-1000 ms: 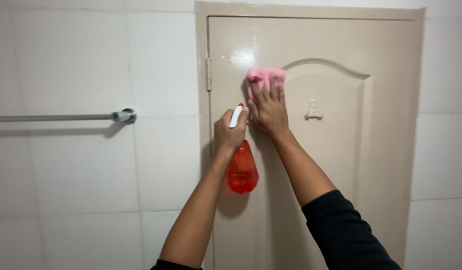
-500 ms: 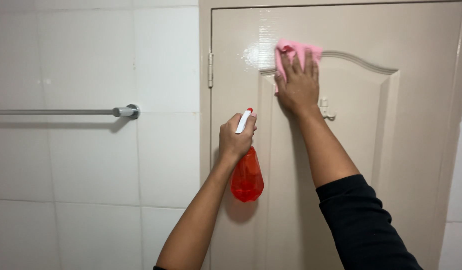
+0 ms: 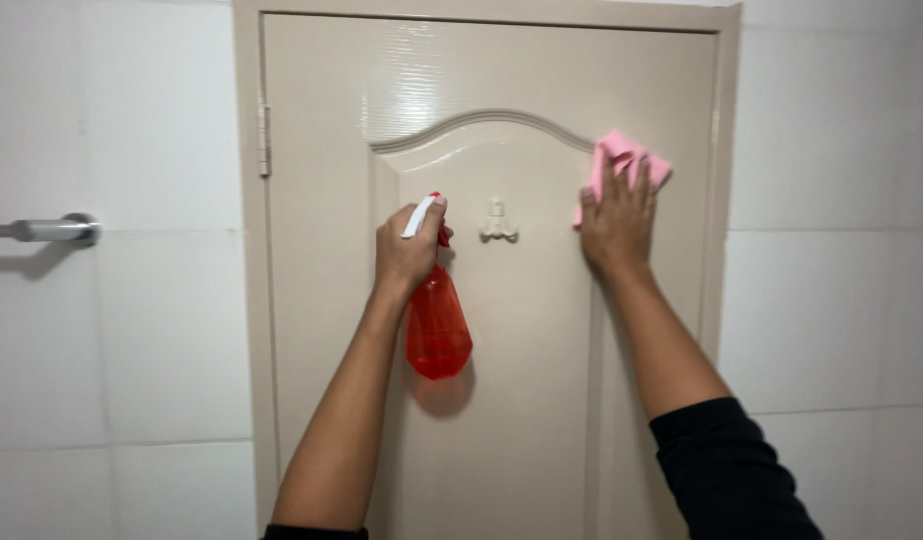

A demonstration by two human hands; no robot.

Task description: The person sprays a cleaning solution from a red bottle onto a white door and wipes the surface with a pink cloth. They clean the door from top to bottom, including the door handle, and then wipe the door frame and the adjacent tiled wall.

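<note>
A pink cloth (image 3: 626,165) is pressed flat by the right hand (image 3: 616,225) at the 2 o'clock part of the glossy beige door (image 3: 521,420), while a red spray bottle (image 3: 437,325) is gripped by the left hand (image 3: 406,250); the lower panel looks not yet wiped.

1 red spray bottle (image 3: 438,330), 1 pink cloth (image 3: 626,160), 1 door (image 3: 501,430), 1 hook (image 3: 497,222), 1 towel bar (image 3: 41,231)

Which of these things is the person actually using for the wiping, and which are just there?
In use: pink cloth pressed on the door by the right hand; red spray bottle held in the left hand.

Just there: wall hook, towel rail, hinge, white tiles.
</note>
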